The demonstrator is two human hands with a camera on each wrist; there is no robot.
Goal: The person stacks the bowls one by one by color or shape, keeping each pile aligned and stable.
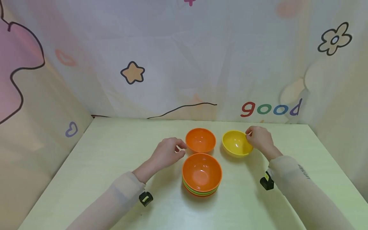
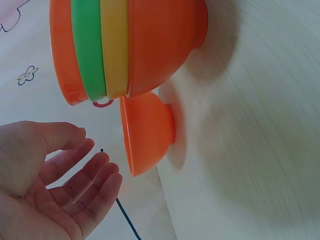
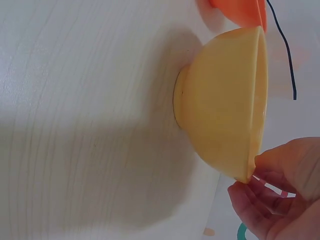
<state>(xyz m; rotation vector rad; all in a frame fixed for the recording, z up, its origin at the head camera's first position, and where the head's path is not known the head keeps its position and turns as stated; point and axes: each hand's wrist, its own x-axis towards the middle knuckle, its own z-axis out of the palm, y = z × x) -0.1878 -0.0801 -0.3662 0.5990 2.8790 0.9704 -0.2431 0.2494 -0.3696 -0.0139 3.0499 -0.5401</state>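
My right hand [image 1: 260, 139] pinches the right rim of a yellow bowl [image 1: 236, 143] between thumb and fingers; the right wrist view shows the grip on the edge of the yellow bowl [image 3: 225, 100]. To its left stands a single orange bowl [image 1: 200, 140]. In front of that is a stack of bowls [image 1: 202, 172], orange on top, with green, yellow and orange layers below in the left wrist view. My left hand [image 1: 169, 151] hovers left of the orange bowls, fingers loosely bent and holding nothing; in the left wrist view a gap separates it from the stack [image 2: 160, 45].
All the bowls are on a pale wood-grain table [image 1: 115, 137]. A printed cloth [image 1: 184, 64] with a star, a flower and the word "good" hangs behind the table and along its sides. Dark camera mounts [image 1: 146, 198] sit at both wrists.
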